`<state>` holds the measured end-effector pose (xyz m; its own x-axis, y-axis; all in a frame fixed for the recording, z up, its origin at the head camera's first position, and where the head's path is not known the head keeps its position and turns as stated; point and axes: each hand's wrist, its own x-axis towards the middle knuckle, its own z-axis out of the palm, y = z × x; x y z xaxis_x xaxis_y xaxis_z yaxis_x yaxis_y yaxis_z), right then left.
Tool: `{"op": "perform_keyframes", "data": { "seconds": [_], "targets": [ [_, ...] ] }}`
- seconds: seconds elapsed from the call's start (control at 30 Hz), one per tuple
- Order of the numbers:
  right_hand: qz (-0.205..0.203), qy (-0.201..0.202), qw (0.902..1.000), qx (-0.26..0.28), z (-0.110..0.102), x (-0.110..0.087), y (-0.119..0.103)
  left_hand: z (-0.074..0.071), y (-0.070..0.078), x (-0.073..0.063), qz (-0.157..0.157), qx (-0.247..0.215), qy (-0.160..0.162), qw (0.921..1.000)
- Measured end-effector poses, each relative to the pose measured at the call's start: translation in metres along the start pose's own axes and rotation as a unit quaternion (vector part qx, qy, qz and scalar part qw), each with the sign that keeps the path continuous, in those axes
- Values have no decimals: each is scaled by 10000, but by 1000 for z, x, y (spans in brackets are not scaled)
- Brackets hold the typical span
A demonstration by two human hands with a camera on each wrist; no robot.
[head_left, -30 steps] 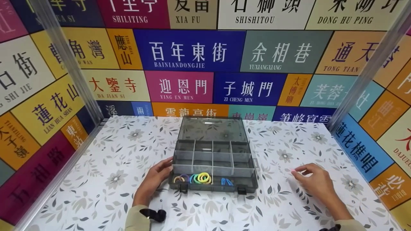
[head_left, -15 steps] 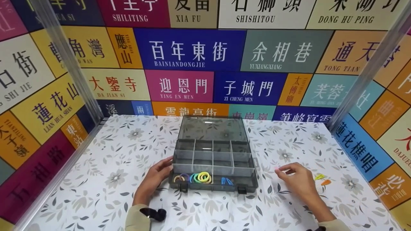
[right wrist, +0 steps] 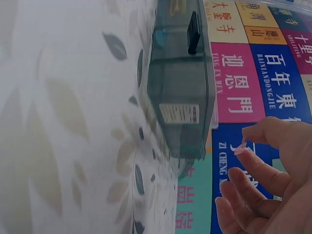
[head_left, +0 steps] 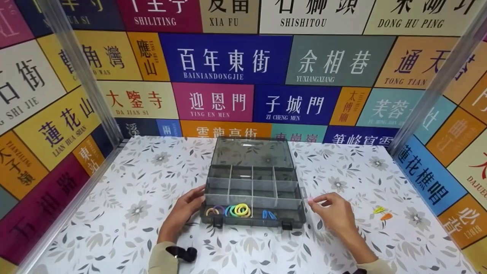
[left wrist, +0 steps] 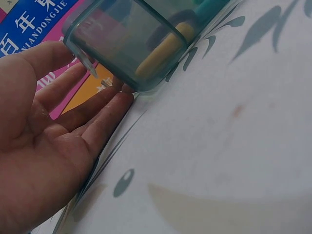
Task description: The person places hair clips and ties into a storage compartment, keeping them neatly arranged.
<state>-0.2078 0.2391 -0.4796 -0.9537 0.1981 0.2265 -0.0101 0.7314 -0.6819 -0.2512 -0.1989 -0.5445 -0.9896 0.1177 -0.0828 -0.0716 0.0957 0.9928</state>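
Note:
A translucent dark plastic compartment box (head_left: 240,198) stands on the table with its lid (head_left: 251,154) raised at the back. Its front row holds several coloured rings (head_left: 241,210), like hair ties, on the left and blue hair clips (head_left: 268,215) on the right. My left hand (head_left: 184,211) rests its fairly straight fingertips against the box's left side; in the left wrist view they touch its rim and lower corner. My right hand (head_left: 335,211), just right of the box, pinches a small pink hair clip (right wrist: 240,148) between thumb and index finger, the other fingers loosely bent.
A yellow hair clip (head_left: 379,209) and an orange hair clip (head_left: 386,216) lie on the table right of my right hand. Two latches (head_left: 287,226) stick out at the box's front. A flower-patterned cloth (head_left: 133,236) covers the table, and sign-printed walls (head_left: 224,61) enclose it.
My right hand has moved left toward the box with the pink hair clip, uncovering the yellow and orange clips on the table. My left hand and the box have stayed put.

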Motion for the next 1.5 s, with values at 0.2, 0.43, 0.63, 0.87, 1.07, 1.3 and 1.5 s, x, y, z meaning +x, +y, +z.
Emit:
{"op": "perform_keyframes", "data": {
  "seconds": [0.2,0.43,0.63,0.87,1.07,1.3,1.5],
  "targets": [
    [-198,233,9993,192,17,-5,-11,1,0,1,17,6,48,10000],
    [-268,223,9987,382,31,-12,-25,3,0,0,-67,38,97,9999],
    [-158,44,9993,331,41,-17,-37,2,0,0,-19,-31,76,10000],
    [-276,109,9994,169,51,-19,-44,3,0,1,21,-60,79,9999],
    [-240,162,9996,69,58,-20,-44,3,1,2,18,-27,138,9999],
    [-233,263,9994,-15,64,-23,-45,3,0,4,-89,50,167,9998],
    [-308,266,9991,-72,66,-25,-46,2,0,4,-79,53,165,9998]
  ]
}}
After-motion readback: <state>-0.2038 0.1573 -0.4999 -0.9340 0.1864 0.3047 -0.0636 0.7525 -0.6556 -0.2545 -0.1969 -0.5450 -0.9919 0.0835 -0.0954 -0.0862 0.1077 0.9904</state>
